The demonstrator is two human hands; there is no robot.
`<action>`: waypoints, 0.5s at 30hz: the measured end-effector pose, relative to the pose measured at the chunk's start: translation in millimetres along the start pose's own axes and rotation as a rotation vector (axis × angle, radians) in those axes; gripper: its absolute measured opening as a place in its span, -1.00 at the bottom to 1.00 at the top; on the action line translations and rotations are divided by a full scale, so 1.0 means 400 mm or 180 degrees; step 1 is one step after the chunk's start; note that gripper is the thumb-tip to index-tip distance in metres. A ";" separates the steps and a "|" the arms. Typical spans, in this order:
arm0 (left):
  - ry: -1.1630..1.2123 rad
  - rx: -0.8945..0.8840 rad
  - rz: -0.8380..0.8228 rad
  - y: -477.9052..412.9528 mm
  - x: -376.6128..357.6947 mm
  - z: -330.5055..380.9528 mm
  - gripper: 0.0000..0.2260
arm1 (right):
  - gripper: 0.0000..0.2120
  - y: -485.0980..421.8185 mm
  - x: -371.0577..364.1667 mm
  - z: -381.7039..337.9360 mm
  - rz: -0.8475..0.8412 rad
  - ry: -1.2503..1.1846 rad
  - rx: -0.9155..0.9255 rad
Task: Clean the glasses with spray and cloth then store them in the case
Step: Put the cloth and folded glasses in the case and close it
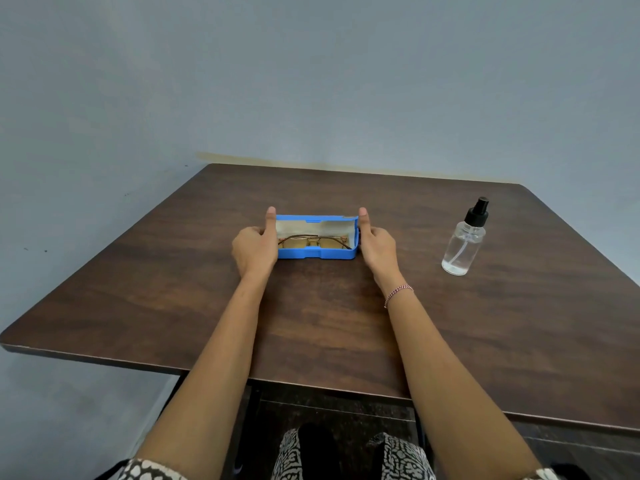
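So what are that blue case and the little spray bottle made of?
The case looks like hard moulded plastic, matte blue, with a pale cloth-like lining inside. The spray bottle has a clear, glossy body, plastic or glass, I cannot tell which; the dip tube shows through it. Its pump top looks like black plastic.

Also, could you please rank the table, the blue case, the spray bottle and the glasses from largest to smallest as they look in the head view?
1. table
2. blue case and spray bottle, about alike, so unranked
3. glasses, lying inside the case
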State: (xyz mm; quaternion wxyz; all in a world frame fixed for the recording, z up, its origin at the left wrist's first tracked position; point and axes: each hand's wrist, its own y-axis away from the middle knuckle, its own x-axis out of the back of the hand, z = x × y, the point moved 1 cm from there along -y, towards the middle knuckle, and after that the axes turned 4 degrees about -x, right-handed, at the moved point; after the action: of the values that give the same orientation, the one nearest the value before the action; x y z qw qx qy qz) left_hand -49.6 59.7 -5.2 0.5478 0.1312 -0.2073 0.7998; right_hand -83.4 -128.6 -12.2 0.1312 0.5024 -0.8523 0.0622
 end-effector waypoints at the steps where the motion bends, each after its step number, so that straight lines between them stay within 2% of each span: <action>1: 0.0076 -0.0015 -0.0020 0.002 -0.003 0.000 -0.45 | -0.44 -0.004 0.002 0.002 0.0010 -0.0032 -0.0020; 6: 0.0805 0.0005 -0.0183 -0.003 -0.024 -0.011 -0.62 | -0.39 -0.014 0.003 0.008 0.0174 -0.0369 -0.0017; 10: 0.1256 0.0270 -0.0315 -0.011 -0.035 -0.015 -0.67 | -0.49 -0.021 0.011 0.008 0.0181 -0.0848 -0.0215; 12: 0.1503 0.0432 -0.0370 -0.004 -0.040 -0.011 -0.76 | -0.56 -0.027 0.014 0.007 0.0066 -0.1107 -0.0291; 15: 0.1829 0.0666 -0.0344 0.018 -0.051 0.016 -0.80 | -0.67 -0.031 0.029 -0.001 0.0112 -0.1288 -0.0173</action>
State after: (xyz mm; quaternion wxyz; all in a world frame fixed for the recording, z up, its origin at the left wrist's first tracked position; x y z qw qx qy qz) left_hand -48.9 37.7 -9.8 0.6092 -0.0338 0.0468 0.7909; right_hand -77.6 -144.2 -8.7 -0.0304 0.4861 -0.8713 -0.0608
